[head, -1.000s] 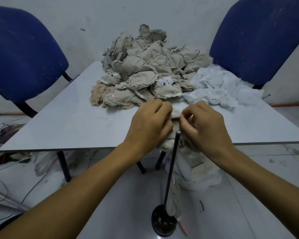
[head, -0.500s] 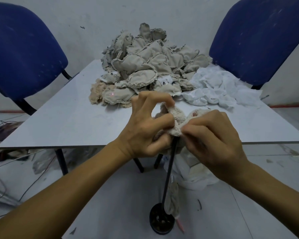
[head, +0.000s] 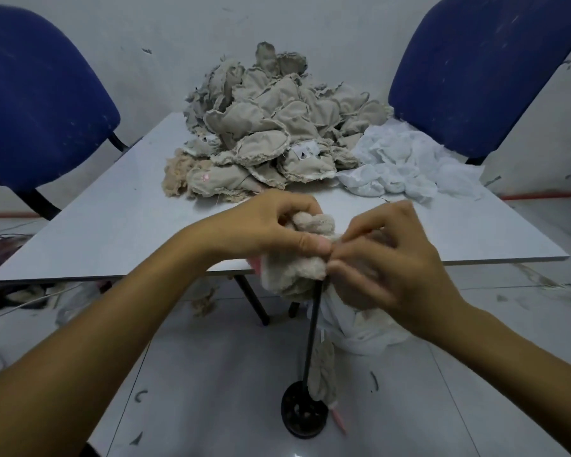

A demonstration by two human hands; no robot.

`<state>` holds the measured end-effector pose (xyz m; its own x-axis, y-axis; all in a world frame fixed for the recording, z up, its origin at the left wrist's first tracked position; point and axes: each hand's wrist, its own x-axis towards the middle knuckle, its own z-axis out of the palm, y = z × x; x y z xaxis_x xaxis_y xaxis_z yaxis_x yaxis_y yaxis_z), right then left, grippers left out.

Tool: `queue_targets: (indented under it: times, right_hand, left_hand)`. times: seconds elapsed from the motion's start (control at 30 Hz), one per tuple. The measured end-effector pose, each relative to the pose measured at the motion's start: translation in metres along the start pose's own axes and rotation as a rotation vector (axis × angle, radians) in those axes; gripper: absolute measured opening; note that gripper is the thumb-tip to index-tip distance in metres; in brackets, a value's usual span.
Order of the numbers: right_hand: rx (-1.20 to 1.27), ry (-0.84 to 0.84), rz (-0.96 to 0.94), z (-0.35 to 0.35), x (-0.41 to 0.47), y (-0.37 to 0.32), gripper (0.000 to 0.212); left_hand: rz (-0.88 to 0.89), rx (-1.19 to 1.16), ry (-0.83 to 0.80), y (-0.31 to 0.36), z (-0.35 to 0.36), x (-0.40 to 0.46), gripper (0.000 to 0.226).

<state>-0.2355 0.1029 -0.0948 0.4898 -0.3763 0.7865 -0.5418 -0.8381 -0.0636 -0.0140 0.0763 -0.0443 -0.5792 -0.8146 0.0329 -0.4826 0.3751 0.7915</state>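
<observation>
The beige plush piece [head: 305, 258] sits over the top of a thin black rod [head: 312, 331], just off the near edge of the worktop [head: 112, 225], between both hands. The rod stands upright on a round black base [head: 304, 413] on the floor. Judged purpose: the rod serves as a former, over which the sewn piece is worked right side out.

The left hand [head: 261, 232] grips the piece. Its fingers curl over the top and its thumb lies flat along the near side, which steadies the fabric on the rod. The right hand [head: 386, 262] is blurred. Its thumb and fingers appear to pinch the fabric where it meets the rod, with the forefinger lifted, probably to draw the edge downward.

A second beige piece [head: 323, 371] hangs low beside the rod, near the base. White cloth [head: 360, 331] lies bunched on the floor under the worktop.

On the far side of the worktop is a heap of flat beige fabric shells [head: 271, 127] with frayed seams. A tuft of fluffy beige material [head: 175, 176] lies at its left and a heap of white fabric [head: 406, 163] at its right. A blue chair [head: 37, 103] stands far left and another [head: 475, 70] far right.

Compared with half a second ago, the left hand has closed: its fingers were then spread and raised above the piece. The right forefinger, then tucked in, is now raised. More of the plush face is showing.
</observation>
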Motion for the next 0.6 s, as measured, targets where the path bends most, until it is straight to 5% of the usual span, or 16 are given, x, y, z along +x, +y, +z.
queue_targets:
  times: [0.17,0.3,0.5,0.6]
  right_hand:
    - [0.397,-0.29,0.619,-0.014,-0.008,0.012,0.046]
    - [0.463,-0.215,0.683,-0.016,-0.012,0.009,0.036]
    - [0.634,-0.139,0.723,-0.011,-0.011,-0.004,0.06]
    - [0.771,-0.029,0.786,-0.009,-0.004,-0.007,0.057]
  left_hand:
    - [0.13,0.053,0.099,-0.003,0.008,-0.013,0.033]
    - [0.095,0.112,0.13,-0.011,0.008,-0.023,0.032]
    - [-0.018,0.178,0.12,-0.007,0.015,-0.023,0.038]
    - [0.093,0.187,0.304,0.0,0.028,-0.019,0.026]
